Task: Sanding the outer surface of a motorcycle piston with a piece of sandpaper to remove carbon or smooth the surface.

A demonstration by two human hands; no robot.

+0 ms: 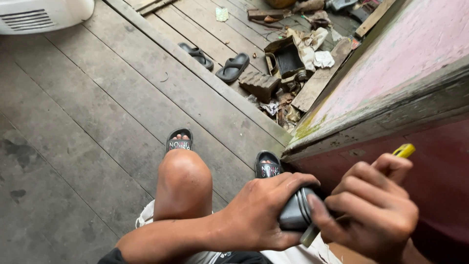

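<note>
My left hand (261,212) is wrapped around a dark grey ribbed cylindrical part (295,212) held over my lap. My right hand (373,208) grips a tool with a yellow handle tip (404,150) that sticks up past my fingers, and its pale lower end (309,235) shows below the grey part. The two hands are close together, touching around the part. How the tool meets the part is hidden by my fingers.
A worn pink and grey wooden bench edge (371,110) runs at the right. My knee (183,178) and feet in black slides (179,142) rest on grey floorboards. A spare pair of slides (233,67), a block (259,84) and scrap clutter (298,54) lie beyond.
</note>
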